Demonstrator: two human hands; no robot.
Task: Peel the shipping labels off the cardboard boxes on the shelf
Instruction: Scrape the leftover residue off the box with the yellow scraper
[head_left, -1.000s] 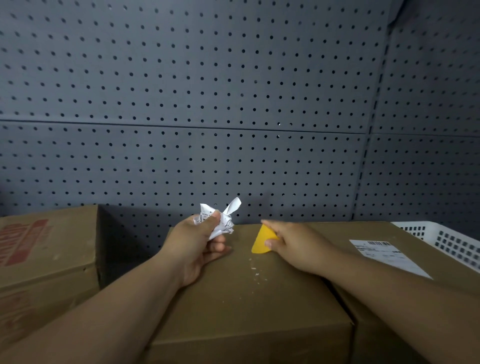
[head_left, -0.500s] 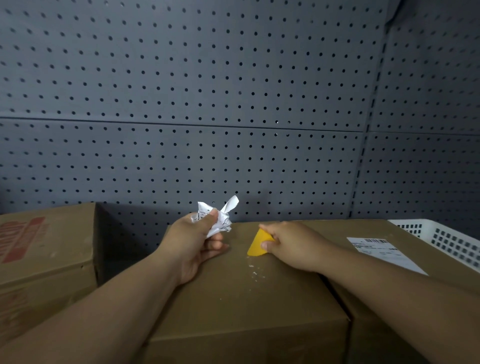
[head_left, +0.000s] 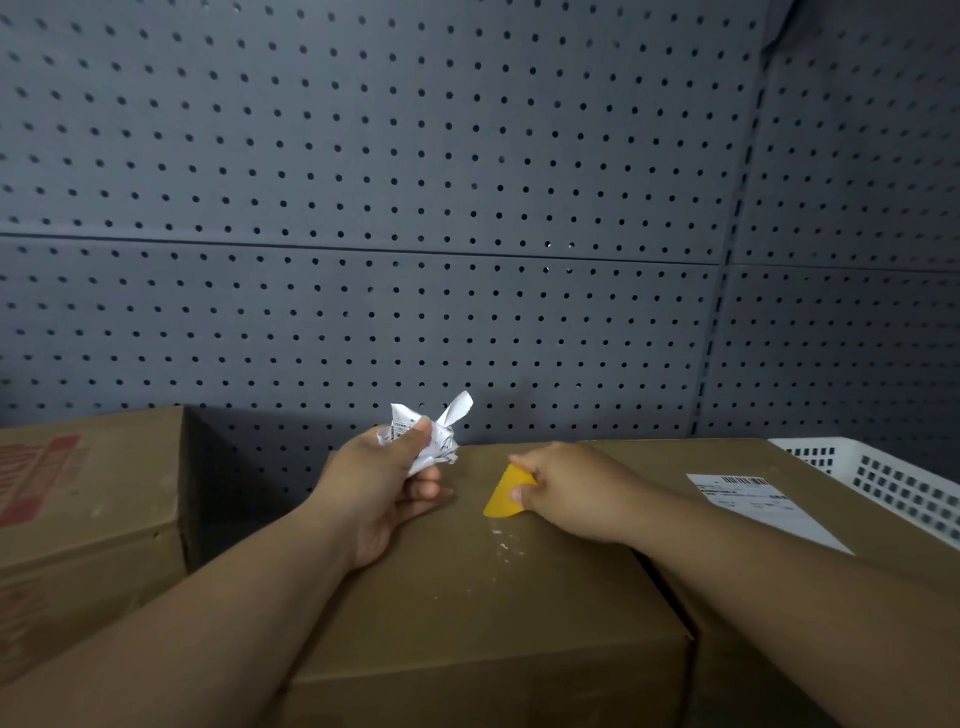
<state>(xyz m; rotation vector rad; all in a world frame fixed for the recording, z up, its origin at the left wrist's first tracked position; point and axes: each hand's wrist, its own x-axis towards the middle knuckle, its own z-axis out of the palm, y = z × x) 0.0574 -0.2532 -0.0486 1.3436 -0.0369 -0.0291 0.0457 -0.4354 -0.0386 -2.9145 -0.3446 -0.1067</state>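
My left hand (head_left: 382, 480) grips a crumpled white label (head_left: 428, 439) above the far edge of the middle cardboard box (head_left: 467, 613). My right hand (head_left: 571, 491) pinches a yellow scraper (head_left: 503, 493), its edge down on that box's top. Small white scraps (head_left: 501, 543) lie on the cardboard just in front of the scraper. To the right, a second box (head_left: 831, 571) carries a flat white shipping label (head_left: 763, 506) with a barcode on its top.
A third cardboard box (head_left: 88, 509) with red print stands at the left, a dark gap between it and the middle box. A white perforated plastic basket (head_left: 893, 478) sits at the far right. Grey pegboard (head_left: 415, 208) forms the back wall.
Both hands stay nearly still; the scraper has shifted slightly along the box top. The crumpled label remains in my left hand.
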